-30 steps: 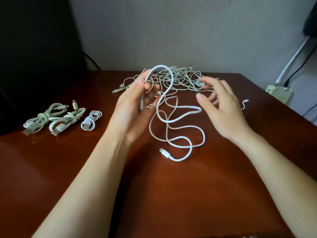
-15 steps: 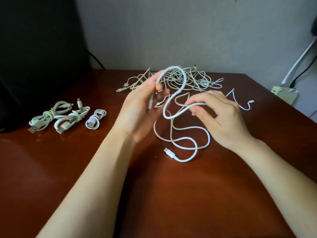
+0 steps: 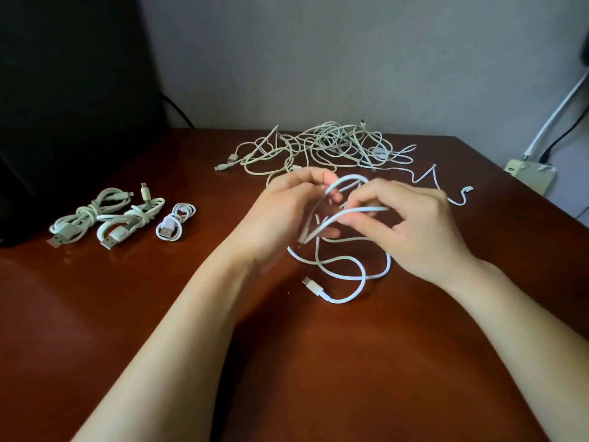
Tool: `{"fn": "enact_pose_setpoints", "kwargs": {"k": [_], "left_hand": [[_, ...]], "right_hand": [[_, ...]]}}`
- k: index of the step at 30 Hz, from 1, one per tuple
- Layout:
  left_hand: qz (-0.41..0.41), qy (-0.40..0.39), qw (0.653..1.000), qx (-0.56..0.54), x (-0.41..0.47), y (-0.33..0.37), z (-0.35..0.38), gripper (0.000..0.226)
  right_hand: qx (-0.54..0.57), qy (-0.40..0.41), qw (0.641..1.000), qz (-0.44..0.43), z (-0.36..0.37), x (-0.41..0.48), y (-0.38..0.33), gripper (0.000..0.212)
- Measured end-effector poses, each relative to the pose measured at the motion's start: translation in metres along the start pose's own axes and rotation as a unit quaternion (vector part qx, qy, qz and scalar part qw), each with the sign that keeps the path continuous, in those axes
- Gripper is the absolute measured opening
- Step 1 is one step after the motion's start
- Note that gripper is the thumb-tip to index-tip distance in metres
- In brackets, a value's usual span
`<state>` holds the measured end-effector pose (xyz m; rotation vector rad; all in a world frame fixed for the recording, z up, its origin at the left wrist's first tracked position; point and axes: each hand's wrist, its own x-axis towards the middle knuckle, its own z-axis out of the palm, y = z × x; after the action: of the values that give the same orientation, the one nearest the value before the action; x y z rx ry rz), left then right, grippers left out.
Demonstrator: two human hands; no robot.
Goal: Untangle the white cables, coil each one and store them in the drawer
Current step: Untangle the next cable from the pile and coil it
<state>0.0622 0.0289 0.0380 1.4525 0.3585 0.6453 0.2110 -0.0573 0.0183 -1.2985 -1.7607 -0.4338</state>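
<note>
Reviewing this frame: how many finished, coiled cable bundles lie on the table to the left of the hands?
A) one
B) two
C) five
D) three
D: three coiled bundles sit in a row on the table: the large bundle, the middle bundle and the small bundle.

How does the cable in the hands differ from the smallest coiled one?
The held cable forms loose loops; the smallest coiled cable is wound tight. The left hand and right hand grip the held cable; the smallest coiled cable lies untouched on the table. Both are white, with a visible plug.
</note>
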Motion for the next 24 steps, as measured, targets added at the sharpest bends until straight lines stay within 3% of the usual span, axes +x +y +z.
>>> {"fn": "enact_pose_setpoints", "kwargs": {"k": [6,13,18,24], "left_hand": [[-0.019,-0.029,0.998,0.059,-0.004,-0.006,0.003,0.030],[-0.009,-0.087,0.995,0.050,0.000,-0.017,0.005,0.029],[0.021,-0.143,0.989,0.028,-0.002,-0.012,0.004,0.024],[0.020,-0.048,0.995,-0.081,0.002,-0.002,0.002,0.025]], "right_hand": [[-0.014,-0.020,1.000,0.013,0.000,0.000,-0.001,0.025],[-0.028,0.086,0.993,0.073,-0.002,-0.001,-0.007,0.023],[0.007,0.059,0.993,0.106,-0.004,0.002,-0.007,0.034],[0.189,0.034,0.967,0.168,-0.005,0.004,0.001,0.026]]}}
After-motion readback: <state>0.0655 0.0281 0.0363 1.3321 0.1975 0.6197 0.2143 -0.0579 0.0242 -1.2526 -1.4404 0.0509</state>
